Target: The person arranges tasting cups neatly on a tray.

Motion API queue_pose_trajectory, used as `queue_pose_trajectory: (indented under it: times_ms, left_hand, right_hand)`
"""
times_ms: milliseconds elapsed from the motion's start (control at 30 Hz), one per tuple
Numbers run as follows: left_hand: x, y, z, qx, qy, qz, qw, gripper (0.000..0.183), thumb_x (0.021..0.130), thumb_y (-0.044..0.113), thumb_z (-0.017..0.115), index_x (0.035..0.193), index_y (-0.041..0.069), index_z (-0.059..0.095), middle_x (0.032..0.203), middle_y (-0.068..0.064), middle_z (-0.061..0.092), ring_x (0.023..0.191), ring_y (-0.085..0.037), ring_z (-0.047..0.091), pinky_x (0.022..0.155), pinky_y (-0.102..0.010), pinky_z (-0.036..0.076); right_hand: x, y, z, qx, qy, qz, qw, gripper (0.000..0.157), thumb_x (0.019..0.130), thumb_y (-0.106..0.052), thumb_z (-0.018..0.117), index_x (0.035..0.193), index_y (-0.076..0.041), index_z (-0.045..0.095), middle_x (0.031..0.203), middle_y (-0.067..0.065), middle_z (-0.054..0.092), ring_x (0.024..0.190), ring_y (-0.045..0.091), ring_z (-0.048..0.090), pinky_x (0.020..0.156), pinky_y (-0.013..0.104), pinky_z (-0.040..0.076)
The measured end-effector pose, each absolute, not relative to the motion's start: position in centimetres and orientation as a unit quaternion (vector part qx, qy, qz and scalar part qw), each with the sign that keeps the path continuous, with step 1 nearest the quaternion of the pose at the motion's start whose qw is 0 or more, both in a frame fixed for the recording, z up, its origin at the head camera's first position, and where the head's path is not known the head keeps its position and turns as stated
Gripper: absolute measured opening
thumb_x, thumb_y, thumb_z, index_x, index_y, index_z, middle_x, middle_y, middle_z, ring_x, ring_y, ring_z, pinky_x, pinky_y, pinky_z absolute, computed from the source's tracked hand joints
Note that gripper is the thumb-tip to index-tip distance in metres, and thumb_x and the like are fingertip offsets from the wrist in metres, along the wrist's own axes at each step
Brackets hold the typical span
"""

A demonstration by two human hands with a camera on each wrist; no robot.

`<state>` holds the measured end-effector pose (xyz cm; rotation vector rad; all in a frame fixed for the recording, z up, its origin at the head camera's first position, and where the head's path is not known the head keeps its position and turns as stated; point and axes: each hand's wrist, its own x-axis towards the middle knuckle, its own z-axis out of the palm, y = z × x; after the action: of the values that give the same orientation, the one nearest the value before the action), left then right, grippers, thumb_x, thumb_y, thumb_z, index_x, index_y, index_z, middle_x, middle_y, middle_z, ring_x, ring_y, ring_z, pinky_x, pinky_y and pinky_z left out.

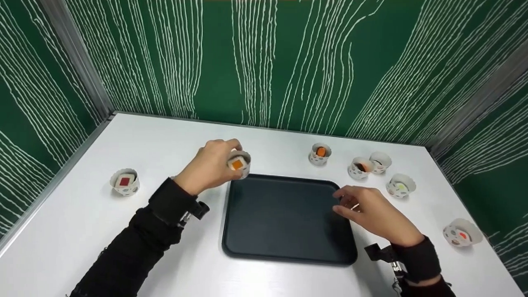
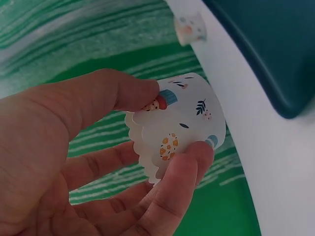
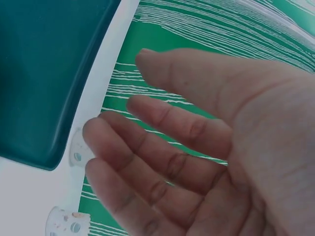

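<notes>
My left hand (image 1: 214, 165) pinches a scalloped paper baking cup (image 2: 184, 120) between thumb and fingers, just above the back left corner of a dark tray (image 1: 284, 222). Inside that cup, in the head view, sits a white piece with an orange square on top. Printed flowers and leaves show on its wall in the left wrist view. Over the tray's right edge hovers my right hand (image 1: 369, 210), fingers loosely bent and thumb apart, with nothing between them in the right wrist view (image 3: 167, 142).
Left of the tray stands a paper cup (image 1: 125, 182) holding a white piece with a red square. Behind and right are a cup with an orange piece (image 1: 319, 154), two adjoining cups (image 1: 359, 168), one with a pale green-topped piece (image 1: 400, 185), and a cup (image 1: 462, 232) near the table's right edge.
</notes>
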<state>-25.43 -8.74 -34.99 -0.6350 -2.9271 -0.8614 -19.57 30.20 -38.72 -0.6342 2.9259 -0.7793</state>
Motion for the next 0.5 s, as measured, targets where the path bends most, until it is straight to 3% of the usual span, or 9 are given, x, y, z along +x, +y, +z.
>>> queue_pose_trajectory:
  times_ms: [500]
  left_hand:
    - [-22.2, -4.7, -36.4, -0.265, -0.907, -0.326, 0.021, 0.045, 0.086, 0.015, 0.086, 0.126, 0.005, 0.070, 0.104, -0.016, 0.070, 0.087, -0.025, 0.063, 0.073, -0.037, 0.056]
  right_hand:
    - [-19.8, 28.0, -38.6, -0.211, 0.942, -0.261, 0.013, 0.027, 0.100, -0.019, 0.077, 0.125, -0.007, 0.074, 0.097, -0.006, 0.077, 0.088, 0.005, 0.072, 0.079, 0.027, 0.060]
